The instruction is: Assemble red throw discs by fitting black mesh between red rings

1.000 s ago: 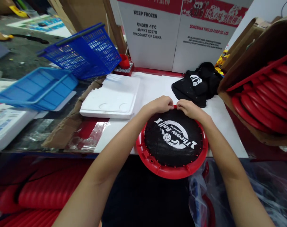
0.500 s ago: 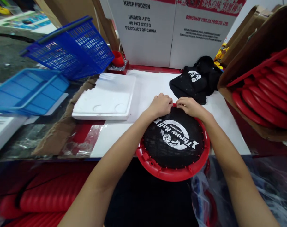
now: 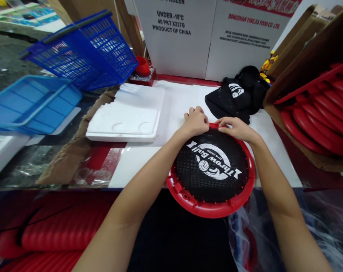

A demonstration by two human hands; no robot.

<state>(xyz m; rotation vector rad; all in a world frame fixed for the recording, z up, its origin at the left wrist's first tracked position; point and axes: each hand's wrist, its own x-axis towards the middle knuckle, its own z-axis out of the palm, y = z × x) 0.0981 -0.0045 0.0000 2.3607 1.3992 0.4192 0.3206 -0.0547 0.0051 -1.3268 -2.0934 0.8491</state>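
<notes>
A round red plastic hoop (image 3: 208,207) with a black mesh net (image 3: 211,168) printed "Throw Ball" lies at the near edge of the white table (image 3: 137,160), partly overhanging it. My left hand (image 3: 196,121) is closed in a fist on the hoop's far rim, gripping the net's edge. My right hand (image 3: 236,128) pinches the net's edge on the far rim right beside it. The fingertips of both hands nearly meet.
A pile of black nets (image 3: 239,96) lies behind the hoop. A cardboard box of red hoops (image 3: 315,117) stands at right. A white foam tray (image 3: 128,115), two blue baskets (image 3: 83,56) and white cartons (image 3: 177,37) sit left and behind. More red hoops (image 3: 46,234) lie below the table.
The hoop has shifted slightly to the right. My left hand has slid a little farther over the far rim, and both hands stay on the net's edge.
</notes>
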